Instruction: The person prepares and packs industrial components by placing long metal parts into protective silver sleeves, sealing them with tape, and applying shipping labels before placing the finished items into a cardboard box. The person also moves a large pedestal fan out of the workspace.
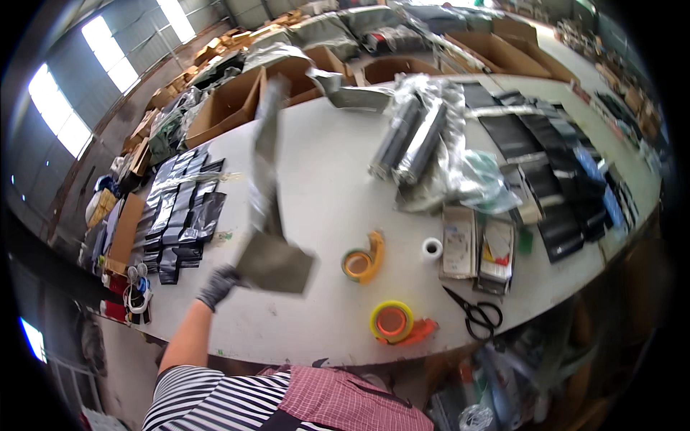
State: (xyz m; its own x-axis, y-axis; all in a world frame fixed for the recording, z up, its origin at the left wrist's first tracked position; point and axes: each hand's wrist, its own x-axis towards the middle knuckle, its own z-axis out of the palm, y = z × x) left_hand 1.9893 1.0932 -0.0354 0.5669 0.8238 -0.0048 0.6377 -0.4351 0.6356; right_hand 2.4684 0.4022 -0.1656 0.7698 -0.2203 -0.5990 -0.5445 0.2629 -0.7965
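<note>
My left hand (218,287), in a dark grey glove, is closed on the lower left corner of a long grey plastic sheet (277,266). The sheet stretches up and away over the table; motion blurs its narrow upper part, and the fingertips are partly covered by it. My right hand is out of view. Left of the sheet lie stacks of folded black plastic bags (183,208). To its right, a yellow-orange tape dispenser (365,260) and a red-orange one with a yellow-edged roll (397,323) rest on the white table (302,179).
Black scissors (478,316) lie by the front edge near a small white roll (431,249) and two shallow boxes (458,244). Film-wrapped rolls (420,140) and more black bags (539,158) cover the right side. Cardboard boxes (226,108) line the far edge.
</note>
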